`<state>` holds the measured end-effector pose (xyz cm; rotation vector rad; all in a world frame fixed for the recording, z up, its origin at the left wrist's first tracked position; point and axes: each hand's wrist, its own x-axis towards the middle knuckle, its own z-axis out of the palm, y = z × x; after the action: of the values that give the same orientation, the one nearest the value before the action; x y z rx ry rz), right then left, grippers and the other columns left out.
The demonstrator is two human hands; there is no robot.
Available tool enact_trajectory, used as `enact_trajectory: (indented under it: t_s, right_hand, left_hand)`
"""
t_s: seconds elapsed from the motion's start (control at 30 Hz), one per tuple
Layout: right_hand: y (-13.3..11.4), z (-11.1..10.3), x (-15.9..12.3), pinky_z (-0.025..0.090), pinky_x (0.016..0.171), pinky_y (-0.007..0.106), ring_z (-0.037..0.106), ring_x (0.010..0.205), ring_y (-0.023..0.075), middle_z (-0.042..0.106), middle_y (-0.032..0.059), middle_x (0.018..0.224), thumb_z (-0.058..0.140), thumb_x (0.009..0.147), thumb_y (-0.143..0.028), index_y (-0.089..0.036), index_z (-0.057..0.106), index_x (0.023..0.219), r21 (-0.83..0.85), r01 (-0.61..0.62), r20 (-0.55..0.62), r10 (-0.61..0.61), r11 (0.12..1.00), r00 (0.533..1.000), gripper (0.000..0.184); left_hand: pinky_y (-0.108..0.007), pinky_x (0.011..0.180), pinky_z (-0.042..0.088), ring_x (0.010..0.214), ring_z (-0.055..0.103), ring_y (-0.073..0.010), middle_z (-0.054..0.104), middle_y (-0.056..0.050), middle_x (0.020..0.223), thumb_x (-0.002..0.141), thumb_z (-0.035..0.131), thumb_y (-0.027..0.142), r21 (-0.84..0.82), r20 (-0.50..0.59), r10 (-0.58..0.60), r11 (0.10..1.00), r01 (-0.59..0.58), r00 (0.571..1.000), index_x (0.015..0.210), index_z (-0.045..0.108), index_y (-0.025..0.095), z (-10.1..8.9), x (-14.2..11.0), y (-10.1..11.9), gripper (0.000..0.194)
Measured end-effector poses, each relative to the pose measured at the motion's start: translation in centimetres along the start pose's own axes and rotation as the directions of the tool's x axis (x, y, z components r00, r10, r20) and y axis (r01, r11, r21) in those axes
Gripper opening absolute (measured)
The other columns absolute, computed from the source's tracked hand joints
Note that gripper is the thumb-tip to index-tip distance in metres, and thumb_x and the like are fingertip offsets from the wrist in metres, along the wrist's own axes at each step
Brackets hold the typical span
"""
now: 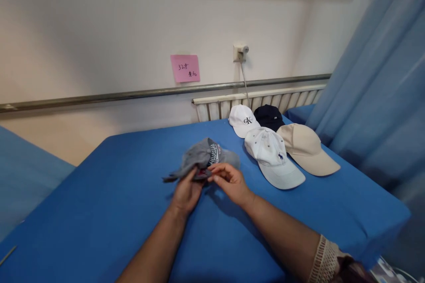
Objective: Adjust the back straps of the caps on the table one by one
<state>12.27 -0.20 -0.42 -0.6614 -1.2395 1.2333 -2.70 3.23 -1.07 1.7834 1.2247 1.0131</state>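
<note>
Just above the middle of the table, both my hands hold a grey baseball cap (pixel 197 154) with white lettering on a dark patch. My left hand (pixel 187 190) grips its near left edge from below, thumb on top. With fingers pinched, my right hand (pixel 229 181) holds the cap's near right edge, where a bit of red shows. The cap is tilted and partly folded, and its underside is mostly hidden. To the right lie a white cap with a small blue horse emblem (pixel 267 148), a beige cap (pixel 305 143), a white cap with black letters (pixel 244 120) and a dark navy cap (pixel 268 117).
The table has a blue cover (pixel 116 203). Behind it are a white radiator (pixel 215 108), a metal rail (pixel 133 94) and a wall socket (pixel 239 53) with a plugged-in cord. A pink note (pixel 185 68) sticks to the wall. Blue curtains (pixel 375 79) hang at the right.
</note>
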Motion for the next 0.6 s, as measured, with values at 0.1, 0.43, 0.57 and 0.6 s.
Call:
enact_trajectory:
  t_s: [0.1,0.43,0.57,0.6]
  right_hand:
    - [0.7,-1.5,0.6,0.049,0.093,0.038,0.064,0.099,0.0202,0.067,0.0079,0.108,0.059,0.087,-0.033,-0.021,0.063,0.091,-0.291,0.121,-0.287,-0.207,0.949,0.935,0.013]
    - [2.4,-0.2,0.2,0.047,0.096,0.044,0.064,0.108,0.0268,0.070,0.0115,0.113,0.063,0.080,-0.066,-0.018,0.066,0.110,0.388,-0.450,0.171,0.417,0.804,0.893,0.056]
    - [2.2,0.5,-0.5,0.049,0.094,0.042,0.069,0.097,0.0250,0.075,0.0088,0.098,0.081,0.073,-0.041,-0.015,0.069,0.105,0.516,-0.505,0.307,0.401,0.692,0.863,0.043]
    - [2.1,0.3,-0.3,0.049,0.095,0.041,0.070,0.095,0.0244,0.076,0.0081,0.097,0.083,0.071,-0.035,-0.015,0.069,0.106,0.546,-0.472,0.275,0.385,0.692,0.881,0.042]
  left_hand:
    - [-0.048,0.091,0.054,0.113,0.064,-0.0296,0.072,-0.011,0.112,0.095,0.030,0.046,-0.413,-0.023,-0.088,0.908,0.071,0.996,0.112,0.066,0.019,-3.5,1.3,-0.5,0.048]
    - [-0.039,0.112,0.038,0.120,0.060,-0.0233,0.075,-0.004,0.107,0.099,0.034,0.039,-0.962,0.263,-0.052,0.063,0.266,0.963,0.105,0.070,0.019,-5.9,-0.3,-0.9,0.042]
    - [-0.045,0.109,0.040,0.123,0.056,-0.0326,0.073,-0.007,0.113,0.094,0.037,0.059,-0.938,0.328,-0.106,0.076,0.337,0.939,0.108,0.070,0.018,-5.1,-0.6,-0.9,0.054]
    - [-0.047,0.108,0.041,0.124,0.056,-0.0341,0.073,-0.008,0.114,0.092,0.038,0.062,-0.934,0.338,-0.112,0.085,0.348,0.935,0.110,0.069,0.017,-5.0,-0.5,-0.9,0.058]
